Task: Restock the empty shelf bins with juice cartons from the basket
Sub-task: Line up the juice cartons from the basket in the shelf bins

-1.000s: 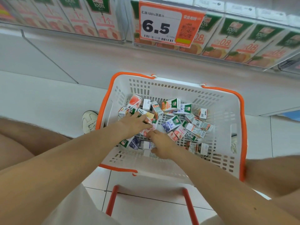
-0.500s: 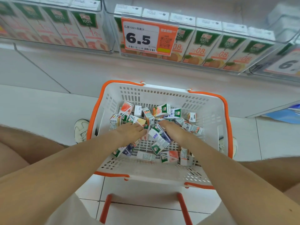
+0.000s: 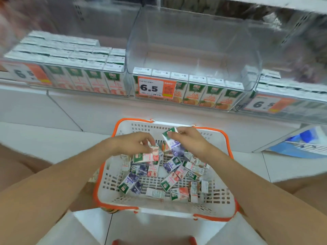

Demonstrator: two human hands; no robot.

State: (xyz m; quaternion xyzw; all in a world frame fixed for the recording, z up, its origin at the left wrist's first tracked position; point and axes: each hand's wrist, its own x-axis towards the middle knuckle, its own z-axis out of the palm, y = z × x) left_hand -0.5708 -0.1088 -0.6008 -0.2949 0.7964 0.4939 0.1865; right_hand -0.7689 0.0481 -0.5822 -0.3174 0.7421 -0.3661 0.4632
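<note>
The step in hand looks like the pick-up: each hand is above the basket (image 3: 228,145) with one carton. The left hand (image 3: 131,144) pinches a pink carton (image 3: 147,156) by its upper edge, so it hangs just under the fingertips, lying almost flat. The right hand (image 3: 190,141) has its fingers and thumb curled round the top of a purple carton (image 3: 172,143), which slants down from the grip toward the left hand. The two cartons are close but apart.

Below both grips, a heap of loose cartons (image 3: 169,175) covers the basket floor, so plenty remains to be shelved.

Ahead of and above the hands is a clear bin (image 3: 194,41) with a single front row of orange cartons (image 3: 208,96) and bare space behind it. Beyond the left hand, a second bin (image 3: 70,55) is packed with pink ones.

The next move probably means raising each carton forward over a bin's front wall, turning it upright and setting it behind a row of its own kind. Blur hides where the purple one belongs.
</note>
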